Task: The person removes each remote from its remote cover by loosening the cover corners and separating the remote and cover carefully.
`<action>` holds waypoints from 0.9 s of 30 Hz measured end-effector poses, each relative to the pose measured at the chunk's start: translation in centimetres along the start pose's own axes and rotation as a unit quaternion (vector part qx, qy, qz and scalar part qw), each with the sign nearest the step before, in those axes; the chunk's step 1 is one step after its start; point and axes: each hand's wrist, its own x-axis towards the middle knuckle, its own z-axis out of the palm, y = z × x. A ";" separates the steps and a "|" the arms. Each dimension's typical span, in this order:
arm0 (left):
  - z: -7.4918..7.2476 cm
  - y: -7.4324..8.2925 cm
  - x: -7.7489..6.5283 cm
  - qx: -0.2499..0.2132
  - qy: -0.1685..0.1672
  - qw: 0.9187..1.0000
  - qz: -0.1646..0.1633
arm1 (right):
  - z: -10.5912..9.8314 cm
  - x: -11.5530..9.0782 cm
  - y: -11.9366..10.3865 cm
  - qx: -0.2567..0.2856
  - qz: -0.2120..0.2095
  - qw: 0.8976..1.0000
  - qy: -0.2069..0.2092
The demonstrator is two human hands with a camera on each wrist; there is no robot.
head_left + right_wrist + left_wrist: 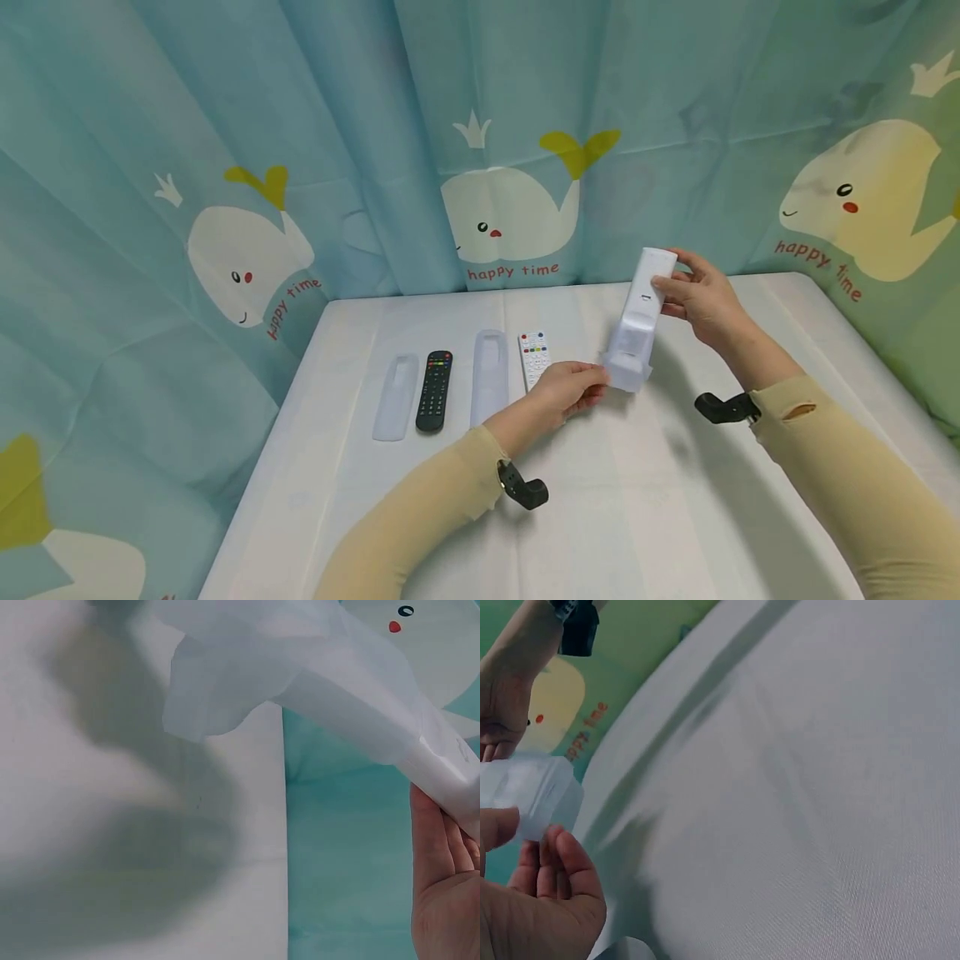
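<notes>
My right hand [701, 300] grips the upper end of a white remote control [649, 283], its plain back with a small dark mark turned toward the head camera. A translucent, frosted sleeve [630, 354] covers the lower part of this remote, and its loose end flares out at the bottom. With thumb and fingers, my left hand [566, 390] pinches the edge of that loose end, as the left wrist view also shows around the sleeve [536, 791]. In the right wrist view the remote [442, 780] slants out of the sleeve [300, 667] into my right fingers.
To the left on the white table [600, 517] lie a translucent cover [396, 398], a black remote [434, 392], a second translucent cover [491, 375] and a white remote with coloured keys [535, 354]. My left hand partly overlaps that white remote. A blue whale-print curtain [360, 167] hangs behind.
</notes>
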 end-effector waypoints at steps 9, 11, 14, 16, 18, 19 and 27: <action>0.4 -0.1 0.0 -0.148 0.001 0.989 -0.022 | 0.7 0.0 0.4 0.035 -0.004 0.999 -0.019; 0.4 0.0 0.0 -0.153 0.015 0.988 -0.020 | 0.8 0.1 0.5 0.017 -0.009 1.000 -0.014; 0.5 0.1 0.1 -0.136 0.025 0.990 -0.009 | 0.9 0.2 0.7 0.008 -0.013 1.000 -0.012; 0.5 0.2 0.1 -0.112 0.027 0.993 -0.002 | 0.8 0.2 0.8 0.005 -0.015 1.000 -0.014; 0.5 0.2 0.2 -0.086 0.020 0.996 0.005 | 0.8 0.1 0.9 0.013 -0.012 1.000 -0.020; 0.5 0.2 0.2 -0.072 0.017 0.997 0.008 | 0.8 0.1 1.0 0.017 -0.010 1.000 -0.023; -0.1 0.1 0.2 -0.067 -0.040 0.997 -0.023 | 1.0 -0.3 0.7 0.012 -0.003 0.999 -0.042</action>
